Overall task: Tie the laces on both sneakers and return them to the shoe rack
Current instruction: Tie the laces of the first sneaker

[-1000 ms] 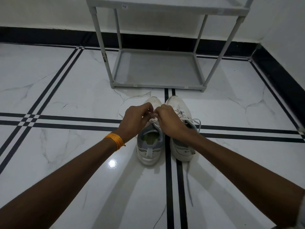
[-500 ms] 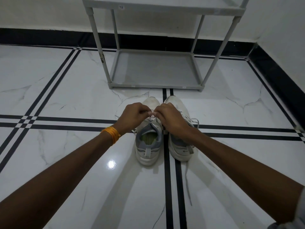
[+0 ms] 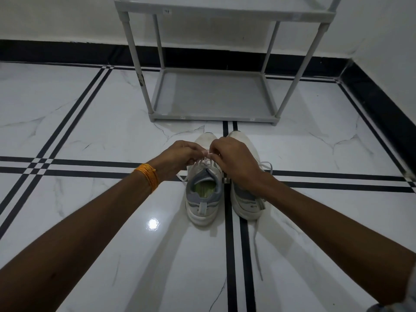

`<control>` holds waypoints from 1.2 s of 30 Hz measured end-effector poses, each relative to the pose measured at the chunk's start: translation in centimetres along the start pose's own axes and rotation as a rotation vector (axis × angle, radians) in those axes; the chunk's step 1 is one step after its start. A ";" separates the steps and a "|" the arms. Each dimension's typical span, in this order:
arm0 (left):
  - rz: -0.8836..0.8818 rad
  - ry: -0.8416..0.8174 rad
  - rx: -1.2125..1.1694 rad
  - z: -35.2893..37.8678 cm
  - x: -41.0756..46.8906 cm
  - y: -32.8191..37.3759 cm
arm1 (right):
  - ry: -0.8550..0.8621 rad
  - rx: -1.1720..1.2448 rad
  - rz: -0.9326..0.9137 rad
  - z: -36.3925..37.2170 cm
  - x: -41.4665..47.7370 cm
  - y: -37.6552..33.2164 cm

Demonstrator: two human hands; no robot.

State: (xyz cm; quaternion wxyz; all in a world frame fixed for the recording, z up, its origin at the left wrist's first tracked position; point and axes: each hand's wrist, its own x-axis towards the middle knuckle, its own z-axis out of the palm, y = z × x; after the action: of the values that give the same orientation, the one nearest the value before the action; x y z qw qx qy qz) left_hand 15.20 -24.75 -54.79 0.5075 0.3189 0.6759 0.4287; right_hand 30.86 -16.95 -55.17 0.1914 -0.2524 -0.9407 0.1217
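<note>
Standing against the white wall with its black skirting, the grey plastic two-tier shoe rack point(image 3: 213, 95) has nothing on its lower shelf, and its front edge lies just beyond the toes of the shoes. White marble-look floor tiles point(image 3: 90, 122) crossed by paired black stripes spread all around, with a bright spot of lamp glare near the left forearm. Both bare forearms reach in from the bottom corners and cover much of what the fingers do; the right wrist hides most of the right shoe's tongue and lacing. An orange thread band point(image 3: 147, 177) wraps the left wrist. Two white low-top sneakers with grey collars sit side by side on the floor, toes toward the rack, heels toward the person. The left sneaker point(image 3: 203, 194) shows a greenish insole through its open mouth and a grey pull tab at the heel. The right sneaker point(image 3: 246, 199) has a loose white lace point(image 3: 256, 248) trailing off its heel side along the tile, plus a slack loop at its outer side. The left hand point(image 3: 180, 157) and the right hand point(image 3: 234, 161) meet over the left sneaker's upper eyelets, fingertips curled in narrow and pinching thin white lace strands point(image 3: 203, 163) between them, knuckles nearly touching. Whether a knot has formed there cannot be told.
</note>
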 end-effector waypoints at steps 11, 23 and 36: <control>0.117 0.259 0.255 -2.4 0.5 -1.3 | -0.133 -0.007 0.065 -1.7 -0.3 1.9; 0.268 0.484 0.930 -2.2 0.0 -4.4 | -0.395 -0.090 0.310 -2.3 -1.4 3.7; 0.652 0.282 1.516 -4.2 -0.8 -6.8 | -0.412 -0.578 0.137 -1.5 -2.6 2.8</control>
State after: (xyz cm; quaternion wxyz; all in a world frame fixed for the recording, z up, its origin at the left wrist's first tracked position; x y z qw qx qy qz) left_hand 11.40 -29.44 -60.14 -0.0832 0.6968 0.7121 0.0193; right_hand 34.77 -15.81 -55.55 -0.0901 -0.3285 -0.9360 -0.0883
